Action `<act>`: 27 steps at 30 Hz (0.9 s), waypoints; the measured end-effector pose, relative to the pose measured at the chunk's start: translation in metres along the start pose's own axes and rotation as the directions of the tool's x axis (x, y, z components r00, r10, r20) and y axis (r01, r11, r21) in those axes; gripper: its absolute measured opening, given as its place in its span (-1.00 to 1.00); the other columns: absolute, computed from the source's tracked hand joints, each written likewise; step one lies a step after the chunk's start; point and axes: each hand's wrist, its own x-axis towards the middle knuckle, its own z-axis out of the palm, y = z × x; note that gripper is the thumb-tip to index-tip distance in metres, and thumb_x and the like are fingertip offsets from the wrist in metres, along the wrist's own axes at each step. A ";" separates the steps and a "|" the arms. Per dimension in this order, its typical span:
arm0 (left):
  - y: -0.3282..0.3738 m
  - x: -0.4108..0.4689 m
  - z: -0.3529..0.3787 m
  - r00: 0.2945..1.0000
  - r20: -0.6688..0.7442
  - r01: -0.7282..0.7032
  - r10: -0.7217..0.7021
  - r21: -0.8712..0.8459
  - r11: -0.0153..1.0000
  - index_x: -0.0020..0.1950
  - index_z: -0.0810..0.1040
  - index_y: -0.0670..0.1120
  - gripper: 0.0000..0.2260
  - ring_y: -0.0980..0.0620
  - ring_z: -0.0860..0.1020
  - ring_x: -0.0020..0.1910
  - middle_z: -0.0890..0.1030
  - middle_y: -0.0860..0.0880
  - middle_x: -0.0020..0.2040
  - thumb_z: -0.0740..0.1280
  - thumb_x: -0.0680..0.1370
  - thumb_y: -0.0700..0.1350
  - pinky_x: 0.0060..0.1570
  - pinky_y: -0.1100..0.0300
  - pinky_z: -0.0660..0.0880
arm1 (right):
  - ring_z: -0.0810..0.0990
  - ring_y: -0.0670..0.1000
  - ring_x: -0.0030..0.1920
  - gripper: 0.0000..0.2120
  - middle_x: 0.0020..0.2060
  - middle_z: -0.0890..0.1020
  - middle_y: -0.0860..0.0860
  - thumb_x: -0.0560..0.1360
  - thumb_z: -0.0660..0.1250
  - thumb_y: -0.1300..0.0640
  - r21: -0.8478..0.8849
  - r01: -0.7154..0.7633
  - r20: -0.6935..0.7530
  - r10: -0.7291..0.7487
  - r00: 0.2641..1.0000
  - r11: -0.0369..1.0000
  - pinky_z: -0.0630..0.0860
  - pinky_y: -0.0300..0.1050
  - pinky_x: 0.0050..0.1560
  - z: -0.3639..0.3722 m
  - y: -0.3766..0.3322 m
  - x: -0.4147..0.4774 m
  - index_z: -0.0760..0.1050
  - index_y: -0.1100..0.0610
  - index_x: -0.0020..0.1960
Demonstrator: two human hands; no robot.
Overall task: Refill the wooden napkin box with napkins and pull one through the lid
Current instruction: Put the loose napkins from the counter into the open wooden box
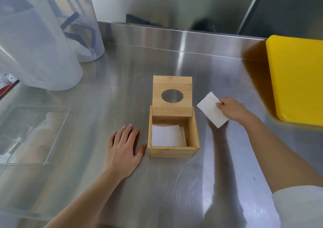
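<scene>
The wooden napkin box (173,151) sits mid-table with its hinged lid (172,109) standing upright at the back; an oval hole shows in the lid. White napkins (166,135) lie inside the box, filling the left part. My left hand (122,149) rests flat on the steel, fingers spread, thumb close to the box's left wall. My right hand (232,110) is to the right of the box, fingers closed on a folded white napkin (209,110) held just above the table.
A yellow cutting board (297,79) lies at the right edge. Two translucent plastic containers (40,49) stand at the back left. A clear acrylic box (29,133) sits at the left. The steel table (157,192) has a raised back edge.
</scene>
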 end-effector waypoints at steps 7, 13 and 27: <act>-0.002 0.000 0.002 1.000 -0.014 -0.001 0.001 0.006 1.000 0.37 0.33 -0.01 -0.39 -0.05 0.21 0.44 0.33 -0.06 0.44 -0.08 0.45 0.26 0.41 0.00 0.05 | 0.47 0.05 -0.14 -0.85 -0.27 0.51 -0.09 0.50 0.30 0.12 0.007 0.194 0.073 -0.193 0.978 0.981 0.37 0.02 0.00 -0.037 -0.005 -0.025 0.62 0.15 -0.12; -0.004 0.000 0.004 1.000 -0.027 -0.005 0.006 0.007 1.000 0.36 0.34 -0.01 -0.41 -0.07 0.23 0.43 0.35 -0.07 0.43 -0.07 0.46 0.25 0.40 -0.02 0.08 | 0.53 -0.02 -0.17 -0.91 -0.27 0.58 -0.10 0.36 0.45 0.10 0.336 0.289 0.252 -0.381 0.890 0.896 0.39 -0.23 -0.22 -0.077 -0.036 -0.072 0.66 -0.03 -0.32; -0.009 0.003 0.015 0.999 -0.049 -0.019 0.021 0.042 0.999 0.33 0.35 0.02 -0.50 -0.08 0.27 0.41 0.38 -0.06 0.40 0.01 0.50 0.23 0.39 -0.05 0.12 | 0.54 -0.14 -0.21 -0.94 -0.23 0.63 -0.06 0.41 0.40 0.14 0.301 0.395 0.522 -0.496 0.694 0.868 0.44 -0.26 -0.17 -0.026 -0.128 -0.097 0.63 0.13 -0.16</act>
